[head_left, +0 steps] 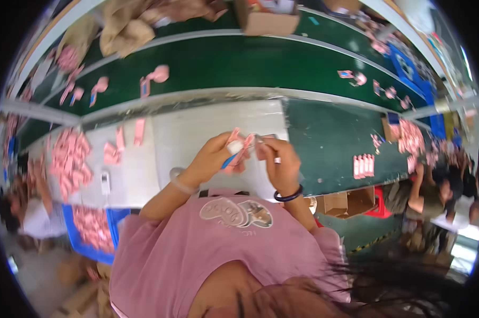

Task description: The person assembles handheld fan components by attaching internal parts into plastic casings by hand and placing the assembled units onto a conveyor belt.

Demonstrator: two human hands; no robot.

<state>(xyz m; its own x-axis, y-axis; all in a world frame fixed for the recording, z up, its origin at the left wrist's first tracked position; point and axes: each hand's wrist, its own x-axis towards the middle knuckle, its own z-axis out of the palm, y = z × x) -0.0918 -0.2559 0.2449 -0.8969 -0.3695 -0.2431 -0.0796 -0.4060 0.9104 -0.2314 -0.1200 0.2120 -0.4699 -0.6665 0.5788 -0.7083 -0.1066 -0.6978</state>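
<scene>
Slim pink plastic piece with a blue strip (241,150), held beside a small grey object (258,139).
Nearest, the mauve cloth shirt (186,241) bears pale printed lettering. Beyond, above the smooth white surface (181,132), the fingers of the left hand (213,158) grasp the piece; those of the right hand (283,163) pinch the grey object, too blurred to identify. A firm left grip, light pressure and left fingertips clear of the grey object should serve best. On the far green belt (239,63), no writing is legible.
</scene>
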